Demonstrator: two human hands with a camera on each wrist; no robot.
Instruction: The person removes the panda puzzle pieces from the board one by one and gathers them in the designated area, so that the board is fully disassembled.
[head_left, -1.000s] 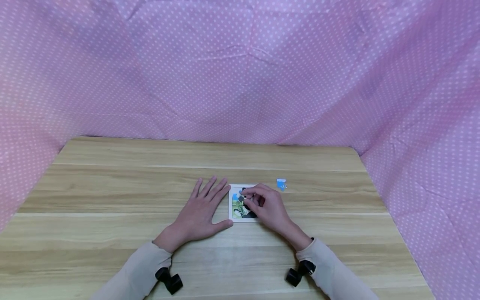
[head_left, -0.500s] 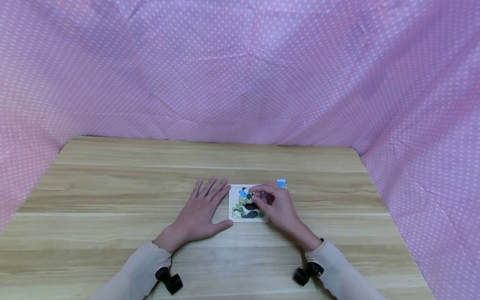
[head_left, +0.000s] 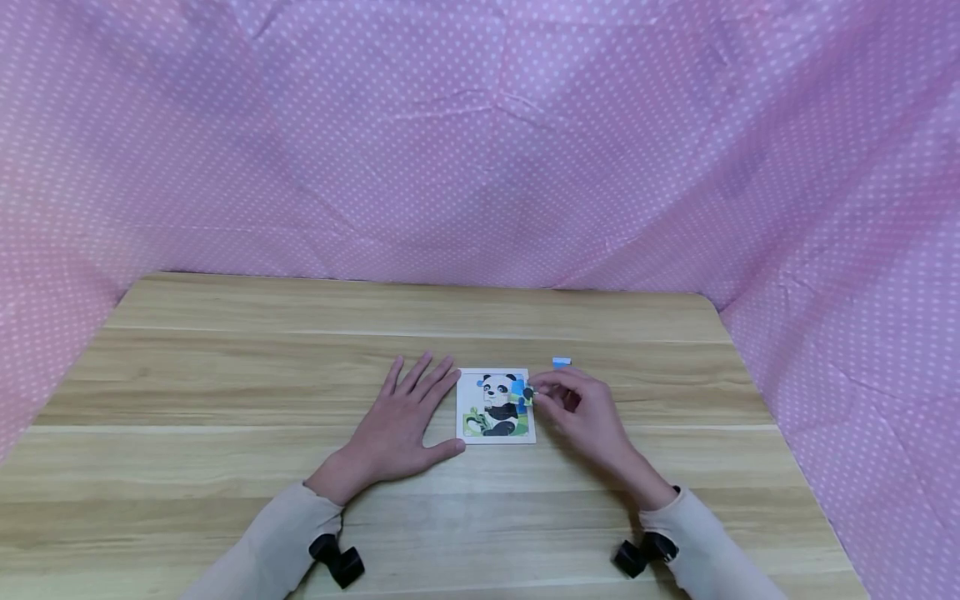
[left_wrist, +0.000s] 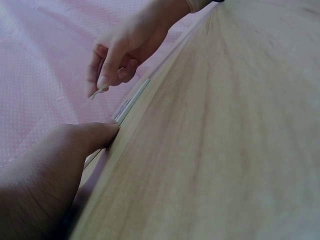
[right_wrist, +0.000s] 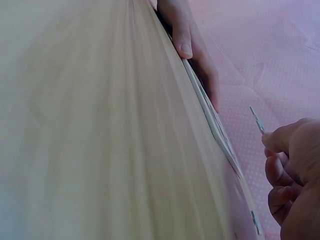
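A panda jigsaw puzzle in a white frame (head_left: 495, 441) lies on the table, with bare white areas at the upper left and upper right of its picture. My left hand (head_left: 401, 425) rests flat beside it, fingers spread, its thumb and index fingertips touching the frame's left edge. Between thumb and fingertips, my right hand (head_left: 588, 412) pinches a blue and green puzzle piece (head_left: 522, 394) over the frame's right side. Both wrist views show this thin piece (right_wrist: 256, 120) raised above the board. Behind the right hand lies another blue puzzle piece (head_left: 561, 362), partly hidden.
The wooden table (head_left: 300, 350) extends around the puzzle on all sides. A pink dotted cloth (head_left: 480, 167) hangs behind the table and at both sides. Black devices are strapped to both wrists.
My right hand has moved right, carrying the puzzle piece from over the picture's left part to its right side. The panda's face now shows. My left hand has stayed put.
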